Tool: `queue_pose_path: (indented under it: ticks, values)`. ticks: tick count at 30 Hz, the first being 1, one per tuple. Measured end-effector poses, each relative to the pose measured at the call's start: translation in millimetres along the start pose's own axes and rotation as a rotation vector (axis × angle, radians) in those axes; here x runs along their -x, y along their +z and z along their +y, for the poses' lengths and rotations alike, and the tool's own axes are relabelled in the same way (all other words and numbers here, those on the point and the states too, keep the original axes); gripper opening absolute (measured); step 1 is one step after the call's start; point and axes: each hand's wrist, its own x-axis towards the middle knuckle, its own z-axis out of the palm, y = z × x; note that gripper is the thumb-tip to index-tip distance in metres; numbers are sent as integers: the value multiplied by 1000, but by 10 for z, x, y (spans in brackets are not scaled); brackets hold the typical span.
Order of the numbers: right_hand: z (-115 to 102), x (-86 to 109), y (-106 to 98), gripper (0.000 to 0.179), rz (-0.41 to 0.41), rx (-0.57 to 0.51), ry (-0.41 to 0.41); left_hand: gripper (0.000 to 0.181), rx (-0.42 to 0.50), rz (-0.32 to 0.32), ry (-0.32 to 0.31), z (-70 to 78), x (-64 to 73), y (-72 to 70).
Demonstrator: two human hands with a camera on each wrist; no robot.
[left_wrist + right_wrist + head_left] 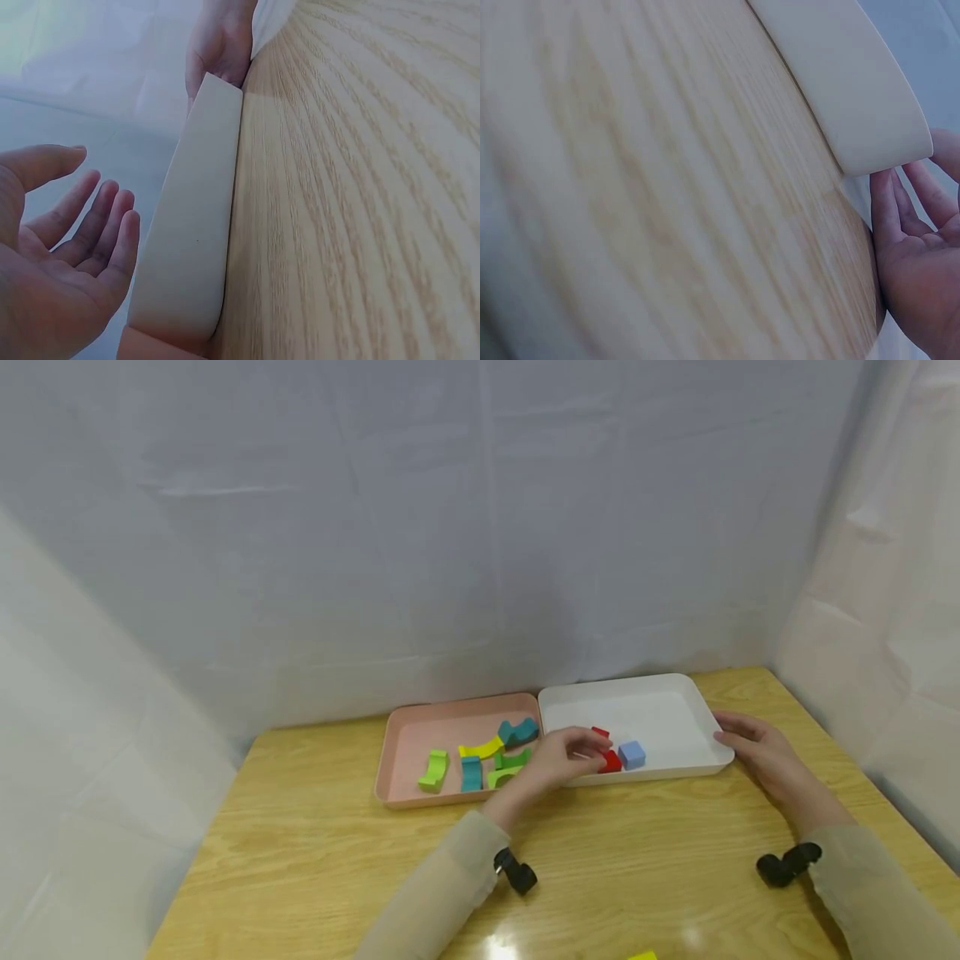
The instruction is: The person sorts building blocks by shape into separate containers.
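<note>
Over the near left part of the white tray (660, 714), my left hand (564, 757) hovers with loosely bent fingers. Its palm shows in the left wrist view, with nothing between the fingers. Just under its fingertips lies a red block (613, 762), and another red block (600, 732) is partly hidden behind them. A light blue cube (632, 754) sits right of the red ones. My right hand (765, 760) touches the tray's right end, its thumb at the rim. Fairly straight fingers meet the end wall in the right wrist view.
A pink tray (381, 777) adjoins on the left, with several curved blocks in green, yellow and teal. A yellow thing (643, 956) peeks in at the bottom edge. Behind the wooden table (315, 843) hangs a pale sheet (375, 568).
</note>
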Motion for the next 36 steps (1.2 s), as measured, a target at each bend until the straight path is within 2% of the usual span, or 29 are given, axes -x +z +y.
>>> queue_pose_path:
  ticks: [8,17,30,36]
  values:
    - [9,-10,-2,31,9,23,9,29,-23,-58,44,45,45,-7]
    - [17,-28,-20,32,8,30,9,30,21,-120,68,56,121,29]
    - [16,-28,-16,31,17,38,10,29,9,-159,90,-25,211,133]
    - [13,-29,-16,32,23,66,18,31,47,-201,94,-62,288,174]
